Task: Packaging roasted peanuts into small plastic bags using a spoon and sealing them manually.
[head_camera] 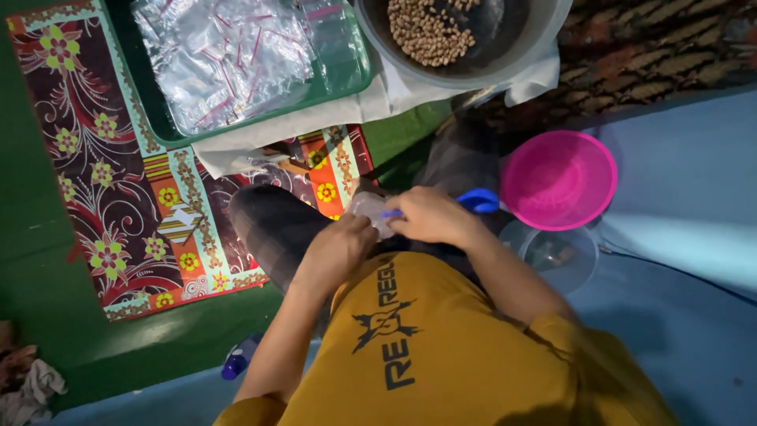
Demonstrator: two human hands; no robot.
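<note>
- The left hand [337, 251] and the right hand [430, 214] meet over the person's lap, both grips pinched on one small clear plastic bag [371, 211] held between them, above the dark checked knee.
- A blue scoop [478, 200] pokes out just right of the right hand; I cannot tell whether that hand grasps it or it only lies beside it.
- Just right of the scoop sits one pink bowl [560, 180], with one clear container [556, 256] nearer, its rim tucked partly under the bowl's edge.
- Far, at the top edge, one grey bowl [544, 31] holds a heap of tan beans [430, 30], too many to count.
- Far left, one green tray [351, 75] carries a loose pile of clear bags [225, 55] with red strips.
- A patterned mat [118, 181] covers the floor to the left; its middle lies open.
- Right of the pink bowl, the blue floor [686, 197] is open room.
</note>
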